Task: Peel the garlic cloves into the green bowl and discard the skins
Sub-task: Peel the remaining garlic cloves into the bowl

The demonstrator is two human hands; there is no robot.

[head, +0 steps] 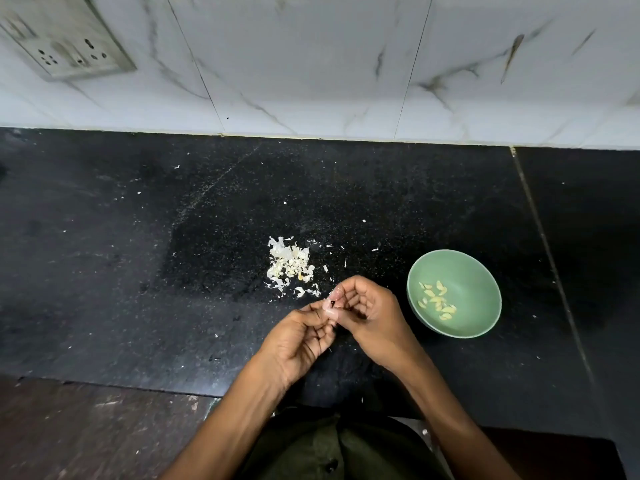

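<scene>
Both our left hand (301,336) and right hand (367,311) pinch one clove (329,304) above the bench's (104,271) front edge. Skins (289,265) pile just behind, bowl (485,271) right, so each drop is short.

Both forearms come in from the near edge and converge mid-frame. Left hand (300,336) palm up, fingers curled, thumb and fingertips pinching a clove (329,304). Right hand (366,308) just right of it, fingers curled inward, tips pinching the same clove. Hands touching at the fingertips, wrists apart.
</scene>
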